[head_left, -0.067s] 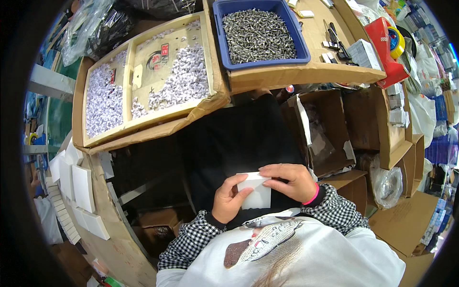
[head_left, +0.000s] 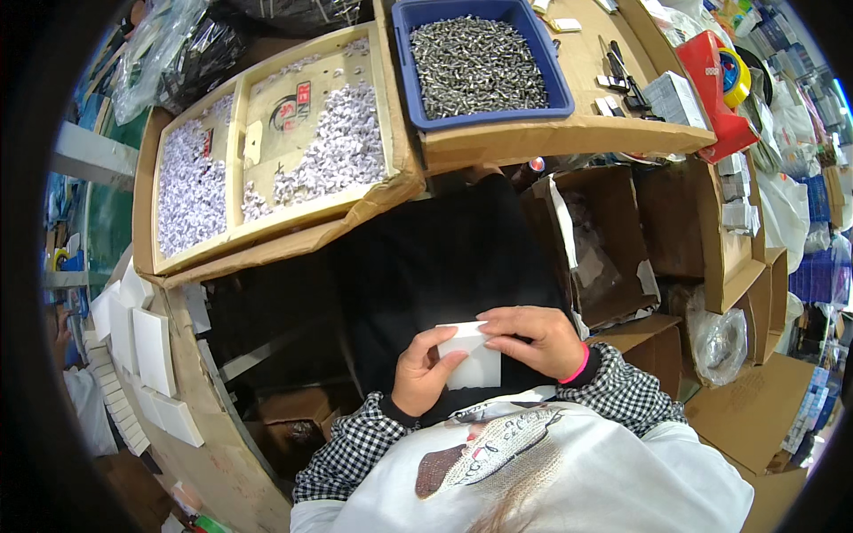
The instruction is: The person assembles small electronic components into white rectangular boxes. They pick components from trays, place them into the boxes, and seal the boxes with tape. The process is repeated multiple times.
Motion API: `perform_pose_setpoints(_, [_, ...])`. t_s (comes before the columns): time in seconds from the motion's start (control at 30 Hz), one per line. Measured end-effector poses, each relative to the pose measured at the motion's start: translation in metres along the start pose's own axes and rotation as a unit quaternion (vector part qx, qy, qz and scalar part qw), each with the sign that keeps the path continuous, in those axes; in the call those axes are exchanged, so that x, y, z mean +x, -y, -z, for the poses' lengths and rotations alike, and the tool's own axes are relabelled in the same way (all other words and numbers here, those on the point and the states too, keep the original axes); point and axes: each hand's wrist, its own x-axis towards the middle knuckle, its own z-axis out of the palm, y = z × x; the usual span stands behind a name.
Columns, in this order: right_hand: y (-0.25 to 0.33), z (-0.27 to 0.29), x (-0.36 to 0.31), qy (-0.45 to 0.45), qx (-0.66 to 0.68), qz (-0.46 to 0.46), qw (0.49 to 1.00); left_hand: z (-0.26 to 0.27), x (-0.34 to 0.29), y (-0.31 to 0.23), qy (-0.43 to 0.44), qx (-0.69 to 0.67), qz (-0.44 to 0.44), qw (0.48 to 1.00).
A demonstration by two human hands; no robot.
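A small white box (head_left: 475,364) is held upright over my dark lap, close to my body. Its left side is pinched between the thumb and fingers of my left hand (head_left: 423,369). My right hand (head_left: 538,339) grips the upper right corner, fingers along the top edge and thumb on the near face. The far side of the box is hidden from view.
Beyond my lap stands a wooden tray (head_left: 233,169) of small white pieces, beside a blue bin (head_left: 569,89) full of small metal parts. Flat white boxes (head_left: 155,351) lie on the left-hand cardboard surface. Open cardboard cartons (head_left: 613,240) stand at right, below a red tape dispenser (head_left: 706,71).
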Motion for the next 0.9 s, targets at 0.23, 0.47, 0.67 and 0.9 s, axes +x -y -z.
perform_pose_setpoints(0.23, [0.001,0.011,0.011,-0.001,0.091,0.033,0.995,-0.007,0.019,-0.022,-0.022,0.056,0.001,0.998])
perform_pose_setpoints(0.47, [0.025,0.110,0.021,-0.204,-0.085,0.039,0.974,-0.012,0.022,-0.020,-0.069,0.057,0.019,0.996])
perform_pose_setpoints(0.67, [0.024,0.272,0.030,-0.595,-0.234,0.064,0.766,-0.004,0.020,-0.008,-0.059,0.079,0.038,0.994])
perform_pose_setpoints(0.9, [0.014,0.326,0.028,-0.461,-0.035,-0.177,0.869,-0.013,0.021,-0.020,-0.065,0.034,0.068,0.995])
